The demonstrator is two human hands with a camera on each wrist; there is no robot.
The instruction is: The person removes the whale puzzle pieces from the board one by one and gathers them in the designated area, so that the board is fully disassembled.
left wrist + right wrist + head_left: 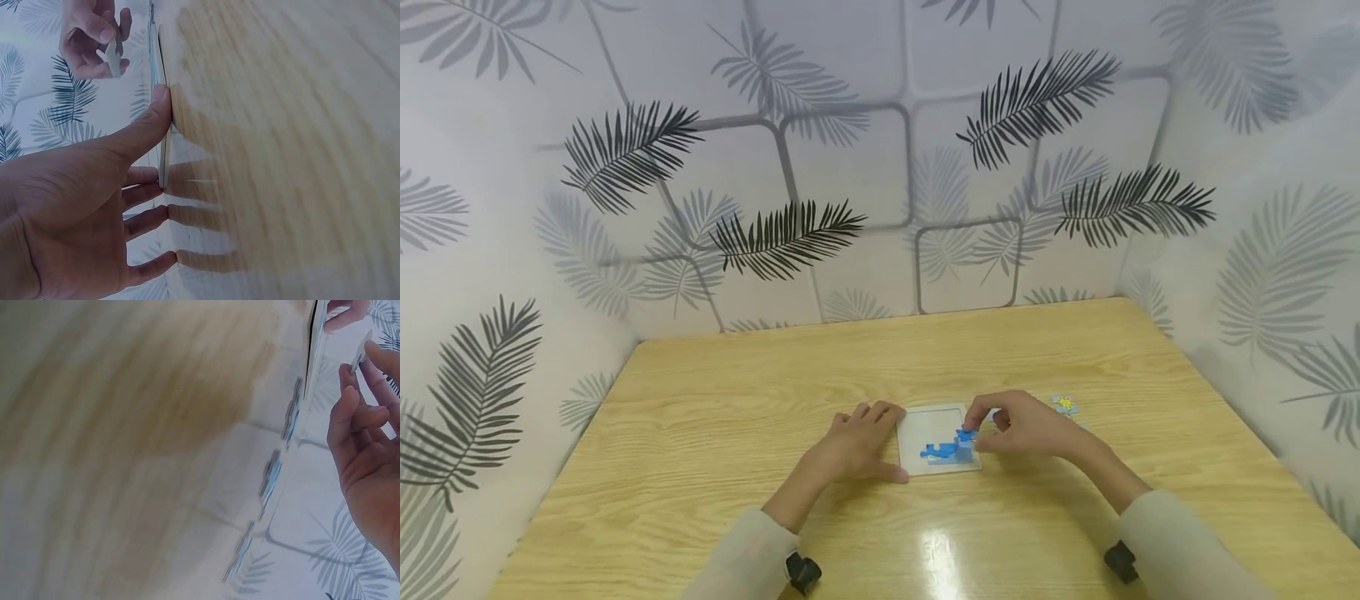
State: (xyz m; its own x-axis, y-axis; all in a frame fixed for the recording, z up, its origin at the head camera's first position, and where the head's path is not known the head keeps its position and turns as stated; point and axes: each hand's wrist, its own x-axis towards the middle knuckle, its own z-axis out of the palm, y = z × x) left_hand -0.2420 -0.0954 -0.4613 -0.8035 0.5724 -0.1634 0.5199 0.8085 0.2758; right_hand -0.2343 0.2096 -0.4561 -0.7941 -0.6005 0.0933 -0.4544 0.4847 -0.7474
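A square white puzzle tray (913, 433) lies flat on the wooden table, with joined blue pieces (942, 451) along its lower part. My left hand (857, 446) rests at the tray's left edge; in the left wrist view the thumb of that hand (75, 200) touches the frame's side and the fingers are spread. Over the tray's right side, my right hand (1026, 425) pinches a blue puzzle piece (965, 435) between thumb and fingers. The right wrist view shows this hand (372, 456) holding the thin piece (360, 353) edge-on, raised off the table.
Loose puzzle pieces (1064, 404) lie right of the tray, one with a yellow sun; others are partly behind the right hand. The right wrist view shows several loose pieces (270, 478) on the table (156, 425). A leaf-patterned wall covering (850, 183) stands behind and beside the table.
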